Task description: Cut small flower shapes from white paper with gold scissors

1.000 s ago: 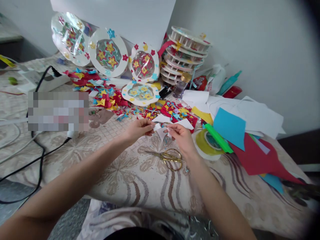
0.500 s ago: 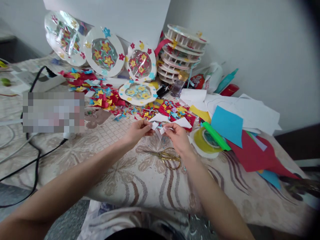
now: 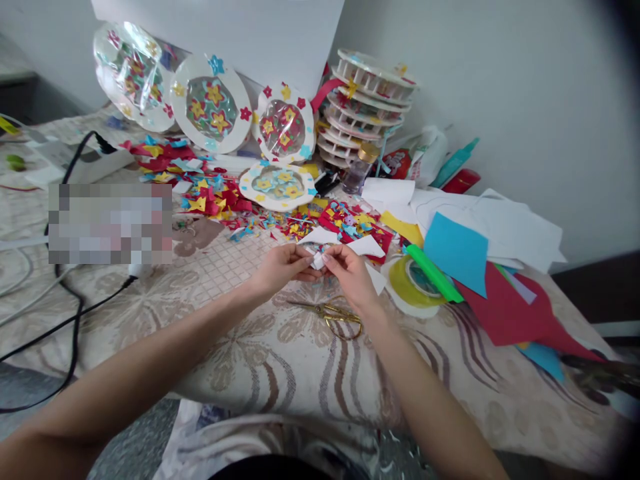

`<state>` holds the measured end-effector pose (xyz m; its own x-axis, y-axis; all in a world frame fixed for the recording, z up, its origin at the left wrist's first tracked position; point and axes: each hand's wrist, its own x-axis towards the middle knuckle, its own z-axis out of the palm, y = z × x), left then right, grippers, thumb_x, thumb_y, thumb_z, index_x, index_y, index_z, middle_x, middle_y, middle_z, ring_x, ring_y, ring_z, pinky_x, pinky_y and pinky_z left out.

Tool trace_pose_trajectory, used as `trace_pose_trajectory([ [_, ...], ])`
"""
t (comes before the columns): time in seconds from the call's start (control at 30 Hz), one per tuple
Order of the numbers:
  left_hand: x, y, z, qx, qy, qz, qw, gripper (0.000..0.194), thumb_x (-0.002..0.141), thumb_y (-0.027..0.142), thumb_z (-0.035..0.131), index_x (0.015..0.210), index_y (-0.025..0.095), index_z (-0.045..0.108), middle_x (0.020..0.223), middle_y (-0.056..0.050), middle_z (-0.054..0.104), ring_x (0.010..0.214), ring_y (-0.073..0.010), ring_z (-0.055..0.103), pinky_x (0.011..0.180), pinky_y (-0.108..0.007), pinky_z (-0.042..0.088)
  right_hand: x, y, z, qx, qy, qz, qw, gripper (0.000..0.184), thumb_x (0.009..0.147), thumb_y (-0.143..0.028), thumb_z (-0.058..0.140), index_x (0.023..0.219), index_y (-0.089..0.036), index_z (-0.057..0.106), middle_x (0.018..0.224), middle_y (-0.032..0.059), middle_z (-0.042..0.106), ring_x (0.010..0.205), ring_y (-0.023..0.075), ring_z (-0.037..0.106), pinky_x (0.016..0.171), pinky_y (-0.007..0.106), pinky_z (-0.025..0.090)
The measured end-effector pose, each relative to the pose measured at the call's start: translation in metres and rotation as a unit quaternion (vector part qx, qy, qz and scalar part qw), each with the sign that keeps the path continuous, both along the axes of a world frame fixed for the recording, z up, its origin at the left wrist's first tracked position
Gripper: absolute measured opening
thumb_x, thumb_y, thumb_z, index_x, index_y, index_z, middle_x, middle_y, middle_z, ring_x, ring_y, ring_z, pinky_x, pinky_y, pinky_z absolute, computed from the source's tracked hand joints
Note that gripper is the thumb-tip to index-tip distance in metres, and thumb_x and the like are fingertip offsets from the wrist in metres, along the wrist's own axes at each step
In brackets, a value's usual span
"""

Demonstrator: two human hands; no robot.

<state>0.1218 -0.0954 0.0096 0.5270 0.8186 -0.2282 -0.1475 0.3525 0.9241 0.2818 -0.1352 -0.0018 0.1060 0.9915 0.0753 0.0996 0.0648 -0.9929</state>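
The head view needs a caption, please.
Left hand and right hand hold small white pieces beyond gold-handled metal scissors.

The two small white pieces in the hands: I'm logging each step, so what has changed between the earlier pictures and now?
The left hand moved right and the right hand left, bringing the small white pieces, held apart before, together at the fingertips. No release is visible. The scissors and blue sheet stayed put.

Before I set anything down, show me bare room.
Bare beige patterned tablecloth lies between the gold-handled metal scissors and its near edge, also between the right forearm and crimson sheet. Crowded: beyond left hand and right hand, under multicoloured scraps.
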Motion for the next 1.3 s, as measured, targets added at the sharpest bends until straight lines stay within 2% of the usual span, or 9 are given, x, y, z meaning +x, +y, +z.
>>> trace_pose_trajectory([
  [0.17, 0.000, 0.002, -0.006, -0.030, -0.041, -0.023, 0.998, 0.013, 0.083, 0.018, 0.063, 0.080, 0.012, 0.052, 0.073, -0.006, 0.071, 0.071, -0.0146, 0.071, 0.072, -0.027, 0.057, -0.003, 0.000, -0.001, 0.032, 0.018, -0.018, 0.999, 0.018, 0.077, -0.036, 0.065, 0.081, -0.020, 0.056, 0.072, -0.0014, 0.057, 0.063, 0.0122, 0.053, 0.059, 0.025, 0.046],
  [0.33, -0.001, 0.003, -0.008, -0.042, -0.058, -0.021, 0.997, 0.016, 0.081, 0.022, 0.066, 0.079, 0.012, 0.053, 0.074, -0.006, 0.071, 0.071, -0.0152, 0.071, 0.069, -0.026, 0.057, -0.005, 0.001, -0.005, 0.025, 0.019, -0.041, 0.999, 0.023, 0.075, -0.039, 0.067, 0.084, -0.021, 0.056, 0.074, -0.0016, 0.057, 0.064, 0.0121, 0.053, 0.059, 0.024, 0.047],
  [0.47, -0.002, 0.002, -0.006, -0.007, -0.036, -0.034, 0.999, 0.023, 0.071, 0.021, 0.075, 0.082, 0.010, 0.058, 0.074, -0.005, 0.071, 0.071, -0.0136, 0.069, 0.069, -0.023, 0.056, -0.008, 0.000, -0.007, 0.035, 0.046, -0.049, 0.997, 0.022, 0.074, -0.038, 0.068, 0.083, -0.021, 0.056, 0.076, -0.0014, 0.058, 0.066, 0.0128, 0.055, 0.061, 0.025, 0.048],
  [0.57, -0.001, 0.000, -0.003, 0.024, -0.009, -0.020, 0.999, 0.026, 0.067, 0.021, 0.077, 0.081, 0.010, 0.058, 0.071, -0.004, 0.071, 0.067, -0.0126, 0.068, 0.067, -0.023, 0.055, -0.010, 0.000, -0.006, 0.042, 0.055, -0.051, 0.996, 0.020, 0.074, -0.035, 0.069, 0.082, -0.022, 0.058, 0.076, -0.0014, 0.059, 0.067, 0.0130, 0.056, 0.061, 0.025, 0.049],
  [0.8, -0.002, 0.001, -0.001, 0.040, -0.022, -0.006, 0.999, 0.025, 0.069, 0.022, 0.076, 0.083, 0.010, 0.058, 0.070, -0.004, 0.070, 0.066, -0.0119, 0.067, 0.065, -0.023, 0.054, -0.008, -0.002, 0.001, 0.044, 0.087, -0.008, 0.995, 0.020, 0.085, -0.041, 0.057, 0.089, -0.023, 0.064, 0.075, -0.0007, 0.061, 0.065, 0.0134, 0.057, 0.062, 0.027, 0.049],
  [1.13, -0.004, 0.003, 0.000, 0.120, -0.012, -0.010, 0.993, 0.025, 0.071, 0.026, 0.074, 0.083, 0.010, 0.059, 0.070, -0.004, 0.068, 0.066, -0.0122, 0.066, 0.064, -0.023, 0.053, -0.005, -0.003, 0.003, 0.054, 0.042, -0.002, 0.998, 0.017, 0.080, -0.033, 0.064, 0.094, -0.023, 0.064, 0.083, 0.0000, 0.064, 0.067, 0.0122, 0.056, 0.061, 0.025, 0.048],
  [1.3, -0.004, 0.003, -0.002, 0.125, -0.007, -0.016, 0.992, 0.025, 0.071, 0.027, 0.074, 0.084, 0.010, 0.059, 0.070, -0.004, 0.068, 0.066, -0.0124, 0.066, 0.063, -0.024, 0.053, -0.005, -0.004, 0.004, 0.060, 0.019, 0.001, 0.998, 0.017, 0.081, -0.033, 0.063, 0.095, -0.024, 0.064, 0.081, 0.0000, 0.063, 0.067, 0.0130, 0.056, 0.061, 0.026, 0.048],
])
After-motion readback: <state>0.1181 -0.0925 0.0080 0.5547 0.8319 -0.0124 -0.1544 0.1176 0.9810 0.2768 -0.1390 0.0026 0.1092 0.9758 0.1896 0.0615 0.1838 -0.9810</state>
